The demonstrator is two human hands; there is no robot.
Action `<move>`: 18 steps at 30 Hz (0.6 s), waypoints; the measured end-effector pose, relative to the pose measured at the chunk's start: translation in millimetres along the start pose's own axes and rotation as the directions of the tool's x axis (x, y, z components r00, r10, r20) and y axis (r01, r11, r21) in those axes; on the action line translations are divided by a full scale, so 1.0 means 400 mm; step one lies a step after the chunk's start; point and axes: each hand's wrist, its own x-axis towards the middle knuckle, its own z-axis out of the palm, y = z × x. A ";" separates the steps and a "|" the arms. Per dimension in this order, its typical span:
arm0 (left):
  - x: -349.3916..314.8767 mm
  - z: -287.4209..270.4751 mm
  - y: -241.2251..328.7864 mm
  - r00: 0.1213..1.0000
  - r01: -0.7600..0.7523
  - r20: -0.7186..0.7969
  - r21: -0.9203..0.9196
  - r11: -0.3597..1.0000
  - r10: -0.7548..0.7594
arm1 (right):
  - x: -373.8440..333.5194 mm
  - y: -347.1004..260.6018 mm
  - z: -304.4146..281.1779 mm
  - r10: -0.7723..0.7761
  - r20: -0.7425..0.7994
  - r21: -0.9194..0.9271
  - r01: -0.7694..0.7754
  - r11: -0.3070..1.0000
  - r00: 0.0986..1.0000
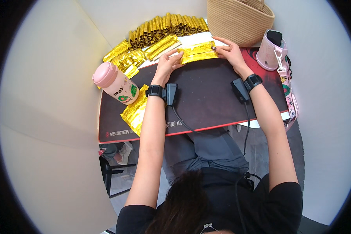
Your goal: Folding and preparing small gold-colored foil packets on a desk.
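A creased rectangle of gold foil (pixel 199 52) lies stretched between my hands at the far part of the dark desk mat. My left hand (pixel 168 67) grips its left end, fingers bent over the edge. At the right end my right hand (pixel 231 56) pinches the foil near the edge, with one finger reaching out past it. Behind my left hand lie folded gold foil strips (pixel 160 46). Further back, many rolled gold foil tubes (pixel 163 29) are stacked in a pile against the wall. More crumpled gold foil (pixel 130 58) sits to the left.
A pink-lidded bottle (pixel 119 85) stands left on the dark desk mat (pixel 210 97), beside a loose gold foil sheet (pixel 134 115). A woven basket (pixel 240 23) stands at the back right, near a pink cup holder (pixel 267 52) with a strap. Cables hang from both wrist devices; pale walls enclose the desk.
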 end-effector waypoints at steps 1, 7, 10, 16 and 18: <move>-0.003 0.007 0.002 1.000 0.008 0.021 0.000 1.000 -0.008 | 0.002 0.006 -0.009 0.002 -0.002 -0.001 -0.002 1.000 1.000; -0.013 -0.006 0.014 0.988 -0.080 0.136 0.002 0.997 0.079 | 0.018 0.025 -0.046 0.100 0.118 -0.016 -0.099 0.995 0.988; -0.003 -0.022 0.001 0.983 -0.078 0.164 -0.031 0.996 0.082 | 0.015 0.025 -0.045 0.091 0.129 0.029 -0.095 0.995 0.987; 0.010 -0.016 -0.015 0.980 -0.166 0.119 0.046 0.985 0.159 | 0.013 0.022 -0.045 0.147 0.147 0.009 -0.150 0.989 0.978; 0.010 -0.020 -0.016 0.981 -0.170 0.103 0.035 0.985 0.166 | 0.011 0.021 -0.037 0.123 0.183 0.032 -0.131 0.991 0.975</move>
